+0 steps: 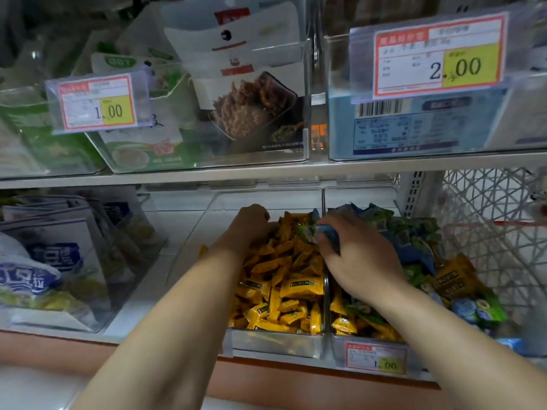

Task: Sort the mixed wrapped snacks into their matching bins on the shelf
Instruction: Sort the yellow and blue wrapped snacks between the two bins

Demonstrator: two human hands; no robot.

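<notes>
Right hand [358,261] grip pinches a blue packet [328,233] above the yellow bin [275,344], at its right wall; left hand [250,224] grip, at its back, I cannot tell. A loose pinch may drop the packet inside.

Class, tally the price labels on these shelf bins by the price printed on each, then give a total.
1.00 labels: 2 (upper-left label, lower-right label)
2.00 labels: 1 (upper-right label)
Total: 3 labels
</notes>
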